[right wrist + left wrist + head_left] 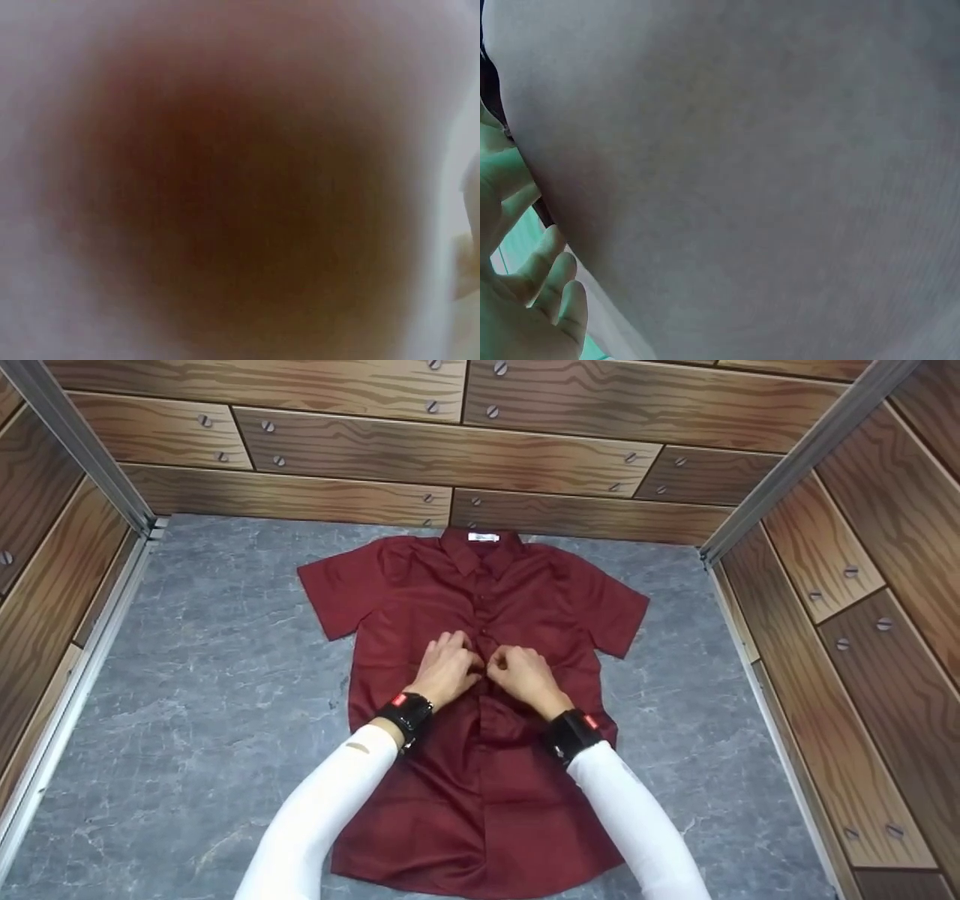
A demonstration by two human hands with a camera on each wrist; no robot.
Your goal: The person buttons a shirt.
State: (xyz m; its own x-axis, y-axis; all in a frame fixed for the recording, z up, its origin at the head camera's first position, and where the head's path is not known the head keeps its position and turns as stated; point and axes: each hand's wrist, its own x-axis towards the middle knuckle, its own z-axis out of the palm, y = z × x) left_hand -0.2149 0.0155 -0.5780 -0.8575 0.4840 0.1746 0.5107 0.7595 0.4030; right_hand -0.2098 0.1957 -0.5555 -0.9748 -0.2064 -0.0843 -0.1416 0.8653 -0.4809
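Note:
A dark red short-sleeved button-up shirt (420, 802) lies spread front up, its collar at the far end. Over the middle of its button placket both hands work close together. The left hand (446, 667) pinches the placket edge with thumb and forefinger. Facing it, the right hand (525, 673) has thumb and forefinger pinched on the placket cloth, the other fingers curled. The button between the fingertips is hidden. At the left edge of the left wrist view, fingers (540, 277) show beside dark cloth; a pale blurred surface fills the rest. The right wrist view is almost wholly blocked.
The shirt lies on a grey marbled tabletop (217, 697). Wood-patterned panels (360, 442) stand at the back and both sides, with metal rails (810, 457) at the corners. Black bands (574, 735) sit on both wrists, above white sleeves (637, 825).

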